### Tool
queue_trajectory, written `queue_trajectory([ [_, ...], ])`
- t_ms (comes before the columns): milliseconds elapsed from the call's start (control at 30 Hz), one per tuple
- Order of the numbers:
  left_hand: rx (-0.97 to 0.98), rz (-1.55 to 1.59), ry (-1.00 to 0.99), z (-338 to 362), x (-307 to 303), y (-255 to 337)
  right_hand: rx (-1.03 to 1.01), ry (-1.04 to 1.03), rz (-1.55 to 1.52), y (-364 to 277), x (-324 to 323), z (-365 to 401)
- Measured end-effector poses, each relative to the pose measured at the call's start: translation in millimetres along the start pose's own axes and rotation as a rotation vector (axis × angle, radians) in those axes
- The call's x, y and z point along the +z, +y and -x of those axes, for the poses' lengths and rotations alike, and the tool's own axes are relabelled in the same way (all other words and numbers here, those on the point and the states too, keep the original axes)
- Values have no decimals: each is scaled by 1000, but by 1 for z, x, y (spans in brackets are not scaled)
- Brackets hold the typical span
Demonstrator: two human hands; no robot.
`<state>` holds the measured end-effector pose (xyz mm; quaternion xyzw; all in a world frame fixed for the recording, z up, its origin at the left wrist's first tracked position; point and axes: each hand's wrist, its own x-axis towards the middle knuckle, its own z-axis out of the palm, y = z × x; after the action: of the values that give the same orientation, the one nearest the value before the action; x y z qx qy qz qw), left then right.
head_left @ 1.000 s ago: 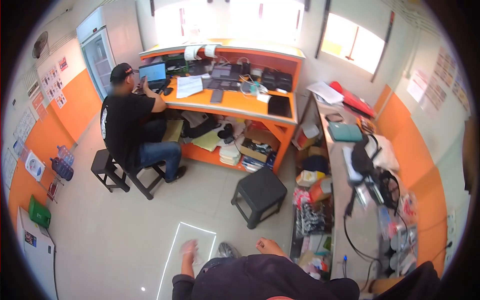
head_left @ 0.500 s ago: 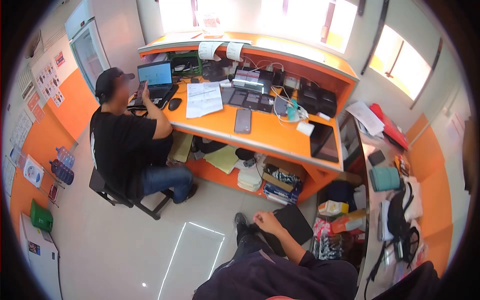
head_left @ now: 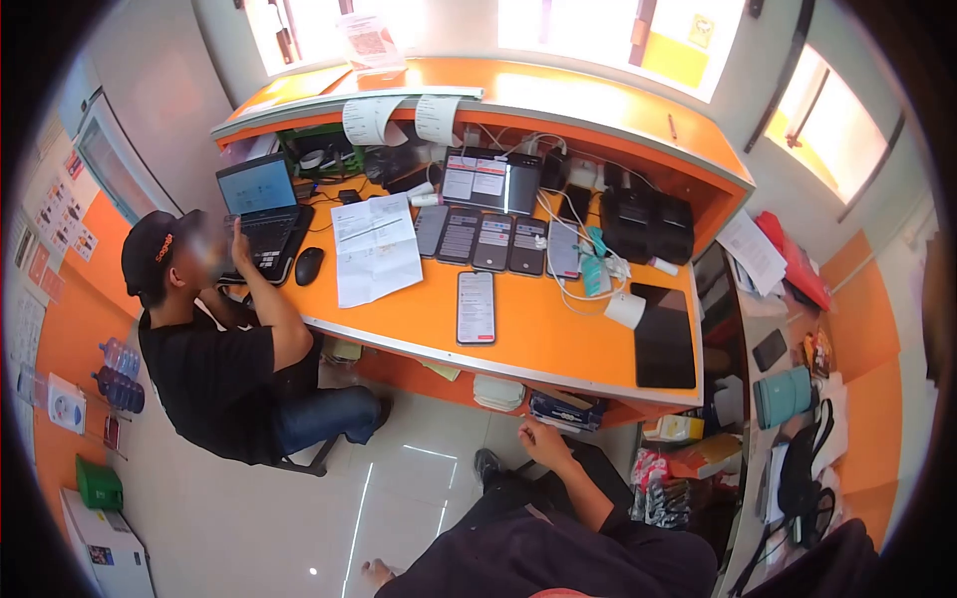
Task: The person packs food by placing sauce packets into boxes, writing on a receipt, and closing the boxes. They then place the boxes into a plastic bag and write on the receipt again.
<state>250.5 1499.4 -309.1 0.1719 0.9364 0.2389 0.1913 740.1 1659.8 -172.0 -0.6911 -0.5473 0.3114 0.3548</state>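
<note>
My right hand hovers below the front edge of the orange desk, fingers curled in, with nothing visible in them. It is nearest to the boxes on the lower shelf. At the bottom, my left hand shows only in part beside my dark shirt, its fingers apart and bare. On the desk ahead lies a phone with a lit screen. Behind it several phones stand in a row before a tablet. A printed sheet lies to their left, and a dark tablet to the right.
A seated person in a black cap holds up a phone by the laptop. White cables tangle on the desk's right side. A side counter holds a teal pouch and black straps. Stacked items fill the lower shelf.
The view has moved closer to the desk. My left hand has come into view at the bottom. The front phone's screen now looks lit. The seated person still holds the phone up.
</note>
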Motion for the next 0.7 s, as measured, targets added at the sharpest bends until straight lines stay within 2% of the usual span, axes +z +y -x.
queue_trajectory([
  [133,143,-72,-111,-31,22,10,78,-2,23,-3,-12,58],
  [200,291,-201,-135,-39,33,19,152,24,50,-3,-15,109],
  [267,488,-151,-138,-39,49,35,245,87,120,-7,-17,173],
  [333,593,86,-338,-27,71,57,277,213,137,-6,-9,247],
  [400,667,169,-627,-3,87,84,305,398,202,8,15,337],
  [467,670,210,-928,62,94,81,390,482,224,11,37,423],
  [533,608,265,-1200,164,44,86,560,418,-95,-8,36,497],
  [633,700,82,-1576,265,15,48,667,626,-211,-33,50,592],
  [700,773,-93,-1795,328,-33,15,845,841,-381,-39,47,635],
])
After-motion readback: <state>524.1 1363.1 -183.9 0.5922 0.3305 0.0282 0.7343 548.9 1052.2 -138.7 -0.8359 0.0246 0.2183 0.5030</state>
